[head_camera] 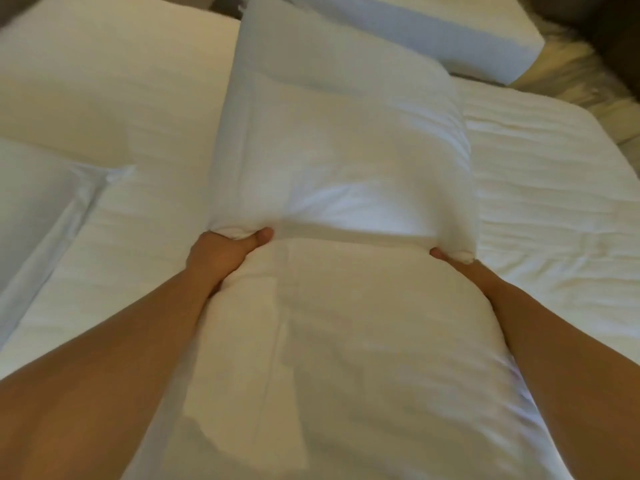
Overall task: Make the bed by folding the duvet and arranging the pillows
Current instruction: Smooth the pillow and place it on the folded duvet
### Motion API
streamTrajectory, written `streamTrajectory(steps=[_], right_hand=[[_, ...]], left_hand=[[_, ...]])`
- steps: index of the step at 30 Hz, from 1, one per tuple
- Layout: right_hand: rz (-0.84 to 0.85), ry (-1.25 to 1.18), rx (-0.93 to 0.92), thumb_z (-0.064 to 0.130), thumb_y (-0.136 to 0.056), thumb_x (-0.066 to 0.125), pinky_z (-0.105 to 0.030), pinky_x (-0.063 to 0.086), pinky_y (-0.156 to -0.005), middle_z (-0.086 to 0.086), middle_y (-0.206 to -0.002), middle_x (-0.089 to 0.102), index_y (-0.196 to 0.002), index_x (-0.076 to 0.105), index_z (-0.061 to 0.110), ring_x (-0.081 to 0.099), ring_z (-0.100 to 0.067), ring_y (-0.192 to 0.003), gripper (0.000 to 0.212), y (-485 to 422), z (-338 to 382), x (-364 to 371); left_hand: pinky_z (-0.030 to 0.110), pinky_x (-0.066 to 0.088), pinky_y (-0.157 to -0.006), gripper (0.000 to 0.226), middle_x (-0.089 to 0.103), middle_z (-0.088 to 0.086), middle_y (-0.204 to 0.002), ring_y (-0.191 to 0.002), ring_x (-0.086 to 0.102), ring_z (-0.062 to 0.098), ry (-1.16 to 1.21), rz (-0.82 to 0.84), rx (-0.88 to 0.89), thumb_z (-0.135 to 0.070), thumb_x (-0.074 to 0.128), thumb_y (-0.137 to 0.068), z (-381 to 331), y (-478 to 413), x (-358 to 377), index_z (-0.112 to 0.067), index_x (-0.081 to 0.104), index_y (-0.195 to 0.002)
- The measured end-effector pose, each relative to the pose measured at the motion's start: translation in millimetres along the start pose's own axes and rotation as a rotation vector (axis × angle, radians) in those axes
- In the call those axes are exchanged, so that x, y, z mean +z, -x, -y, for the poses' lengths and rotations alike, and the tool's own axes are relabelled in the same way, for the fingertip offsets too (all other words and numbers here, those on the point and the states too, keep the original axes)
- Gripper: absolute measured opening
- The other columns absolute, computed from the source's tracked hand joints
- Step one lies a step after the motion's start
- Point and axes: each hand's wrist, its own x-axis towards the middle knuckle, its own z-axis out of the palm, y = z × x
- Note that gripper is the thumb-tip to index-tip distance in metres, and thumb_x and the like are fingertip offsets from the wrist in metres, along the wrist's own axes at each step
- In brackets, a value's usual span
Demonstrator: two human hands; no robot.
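Observation:
A long white pillow (339,306) runs from my body out over the bed, half inside a white pillowcase (343,133). The case covers the far half; its open hem crosses the pillow at mid-frame. My left hand (225,252) pinches the hem's left corner, thumb on top. My right hand (450,259) grips the hem's right corner and is mostly hidden by the fabric. Both bare forearms flank the uncovered near half of the pillow.
The white quilted mattress cover (554,209) spreads under everything. A second white pillow (41,216) lies at the left edge. A folded white duvet or block (460,36) sits at the far right, with a dark floor strip beyond it.

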Motion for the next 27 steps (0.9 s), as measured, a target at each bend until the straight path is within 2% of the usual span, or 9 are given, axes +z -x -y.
streamTrajectory(steps=[2,5,7,11,13,17,21,23,27], right_hand=[[0.067,-0.092,-0.006,0.088,-0.056,0.074,-0.048,0.052,-0.103,-0.009,-0.126,0.07,-0.138,0.06,0.016,0.067,-0.029,-0.111,0.11,48,9,-13],[0.045,-0.198,0.022,0.091,-0.048,0.076,-0.049,0.052,-0.104,-0.014,-0.13,0.068,-0.141,0.057,0.006,0.066,-0.033,-0.113,0.128,120,29,-33],[0.044,-0.24,0.007,0.088,-0.051,0.076,-0.048,0.055,-0.099,-0.015,-0.126,0.069,-0.139,0.057,0.004,0.067,-0.033,-0.109,0.123,167,42,-49],[0.017,-0.26,-0.025,0.088,-0.035,0.076,-0.036,0.055,-0.068,-0.01,-0.104,0.073,-0.129,0.064,0.004,0.071,-0.028,-0.091,0.126,258,79,-86],[0.012,-0.255,-0.051,0.09,-0.027,0.078,-0.033,0.054,-0.064,-0.01,-0.101,0.074,-0.122,0.067,0.007,0.072,-0.028,-0.088,0.127,295,94,-98],[0.018,-0.265,-0.088,0.085,-0.028,0.08,-0.036,0.054,-0.065,-0.01,-0.096,0.076,-0.114,0.071,0.012,0.074,-0.03,-0.086,0.113,349,131,-106],[0.02,-0.313,-0.103,0.092,-0.015,0.078,-0.055,0.058,-0.089,-0.012,-0.092,0.08,-0.107,0.073,0.019,0.075,-0.036,-0.09,0.118,377,170,-104],[-0.001,-0.34,-0.131,0.09,-0.013,0.08,-0.058,0.057,-0.091,-0.009,-0.083,0.081,-0.105,0.075,0.02,0.075,-0.037,-0.088,0.116,391,199,-97],[-0.047,-0.376,-0.191,0.075,-0.055,0.083,-0.051,0.055,-0.085,-0.003,-0.073,0.079,-0.111,0.074,0.017,0.074,-0.036,-0.087,0.081,418,289,-74]], left_hand=[[0.036,0.054,-0.097,0.111,0.065,0.008,-0.134,-0.111,0.066,0.023,0.132,0.137,-0.018,-0.072,0.086,-0.058,-8,31,-22,-0.008,0.055,-0.143],[0.027,0.055,-0.075,0.088,0.071,0.004,-0.113,-0.091,0.068,0.014,0.284,0.228,-0.035,-0.059,0.087,-0.064,-32,86,-61,-0.008,0.061,-0.13],[0.031,0.059,-0.08,0.089,0.075,0.008,-0.113,-0.097,0.074,0.021,0.33,0.243,-0.07,-0.064,0.088,-0.062,-44,122,-91,-0.007,0.066,-0.126],[0.043,0.059,-0.095,0.096,0.078,0.008,-0.115,-0.104,0.075,0.026,0.338,0.257,-0.1,-0.073,0.09,-0.054,-65,193,-160,-0.014,0.069,-0.126],[0.047,0.058,-0.099,0.1,0.078,0.007,-0.116,-0.106,0.075,0.027,0.36,0.281,-0.095,-0.073,0.092,-0.052,-71,221,-189,-0.015,0.068,-0.13],[0.042,0.06,-0.092,0.083,0.078,0.007,-0.113,-0.103,0.075,0.026,0.4,0.27,-0.081,-0.063,0.088,-0.067,-84,260,-239,-0.016,0.065,-0.132],[0.045,0.06,-0.095,0.096,0.079,0.008,-0.11,-0.102,0.076,0.026,0.41,0.278,-0.037,-0.068,0.09,-0.056,-102,266,-300,-0.014,0.066,-0.13],[0.044,0.06,-0.093,0.093,0.078,0.009,-0.111,-0.103,0.075,0.028,0.393,0.279,-0.007,-0.069,0.088,-0.057,-119,262,-338,-0.015,0.065,-0.129],[0.043,0.059,-0.087,0.08,0.077,0.011,-0.112,-0.103,0.074,0.032,0.383,0.281,0.048,-0.059,0.088,-0.063,-165,231,-428,-0.017,0.064,-0.127]])
